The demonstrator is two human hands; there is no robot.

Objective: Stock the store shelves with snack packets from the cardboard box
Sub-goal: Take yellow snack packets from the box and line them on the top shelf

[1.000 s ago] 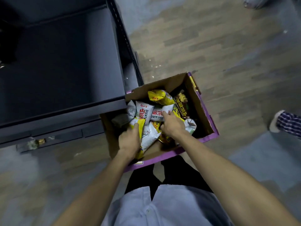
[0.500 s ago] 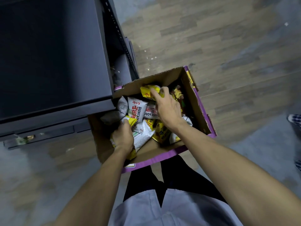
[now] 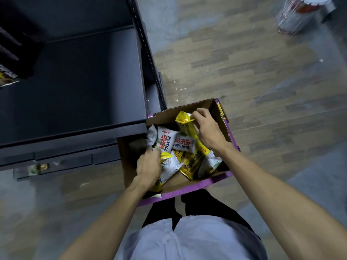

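Gathering snack packets from the cardboard box for the shelf.

Right grip: thumb and fingers pinched on the top seam of a yellow packet, probably so it comes free of the heap beneath it end first. Left grip: fingers curled down round a clutch of packets, apparently bunching several for one carry. Between the two grips lie white packets, loose and overlapping; more yellow ones sit under the right wrist. The box stands on the floor and walls in both grips. Its corner beyond the left grip is tucked under the dark shelf, which lies up and to the left of that grip, seemingly within a short reach.
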